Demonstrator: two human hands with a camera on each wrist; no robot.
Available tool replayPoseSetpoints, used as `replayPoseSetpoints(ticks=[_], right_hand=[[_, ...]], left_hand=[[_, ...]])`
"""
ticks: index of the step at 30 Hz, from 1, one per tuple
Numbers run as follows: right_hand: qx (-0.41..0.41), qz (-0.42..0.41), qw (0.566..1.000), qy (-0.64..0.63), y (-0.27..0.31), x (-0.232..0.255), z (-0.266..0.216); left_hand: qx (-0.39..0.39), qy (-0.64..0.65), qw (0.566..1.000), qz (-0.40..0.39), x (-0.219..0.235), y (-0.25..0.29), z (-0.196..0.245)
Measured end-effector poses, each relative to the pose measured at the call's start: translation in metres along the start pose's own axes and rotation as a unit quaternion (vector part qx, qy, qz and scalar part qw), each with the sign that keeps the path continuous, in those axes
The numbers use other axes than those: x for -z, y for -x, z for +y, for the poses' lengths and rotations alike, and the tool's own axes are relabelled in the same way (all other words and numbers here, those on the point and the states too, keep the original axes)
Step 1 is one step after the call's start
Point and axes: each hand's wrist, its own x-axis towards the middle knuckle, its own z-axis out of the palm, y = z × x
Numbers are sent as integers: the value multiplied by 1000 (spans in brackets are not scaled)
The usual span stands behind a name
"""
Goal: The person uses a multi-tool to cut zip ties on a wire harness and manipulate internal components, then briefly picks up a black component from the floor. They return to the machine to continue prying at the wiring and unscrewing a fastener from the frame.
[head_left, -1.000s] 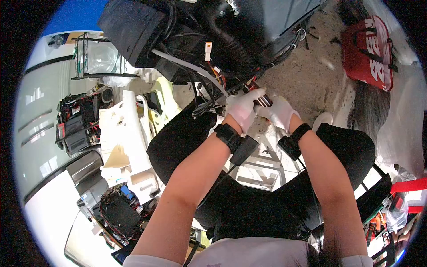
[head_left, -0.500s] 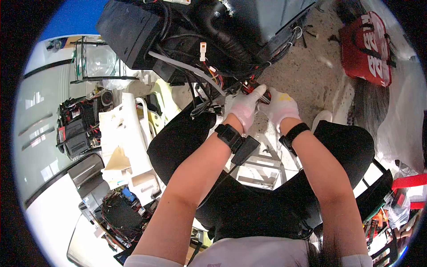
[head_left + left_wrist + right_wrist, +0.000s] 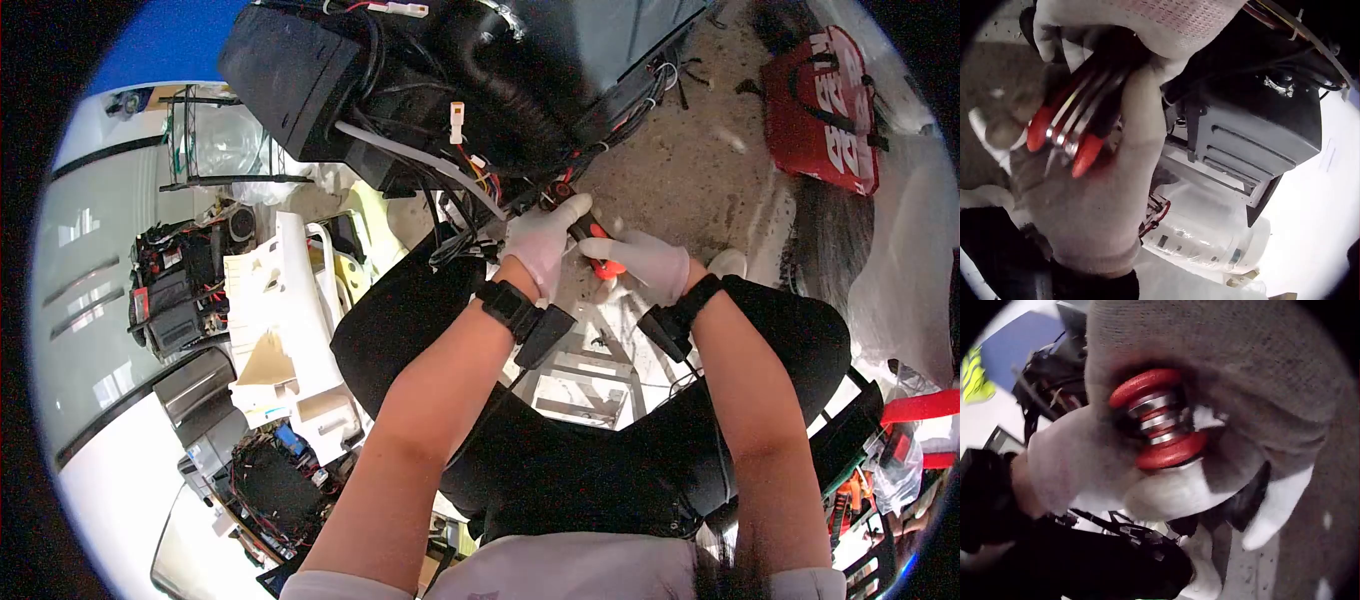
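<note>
A red-and-black hand tool with metal strips lies slantwise between two white-gloved hands. The left hand grips its upper dark part, thumb laid along it. At the red end is the right hand, its fingers bent round the tool. In the left wrist view, two red tips with metal strips between them stick out from the left hand, in front of the right palm. The right wrist view shows the tool's red rounded ends under the right hand; the fingers partly hide its shaft.
A large black housing with loose cables, a grey tube and a white connector lies beyond the hands. A red bag is at the right on the floor. White panels stand at the left.
The right hand has shifted down and to the right, and more of the tool's red end shows. The left hand has stayed nearly in place, still gripping the tool.
</note>
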Motion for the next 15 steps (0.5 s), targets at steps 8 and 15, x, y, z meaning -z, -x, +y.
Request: replayPoseSetpoints(ticks=[8, 15], right_hand=[[-59, 51, 994, 82, -11, -7, -1], [19, 277, 865, 418, 3, -43, -12]], left_hand=[[4, 53, 998, -27, 0, 1, -1], [13, 13, 999, 33, -11, 8, 3]])
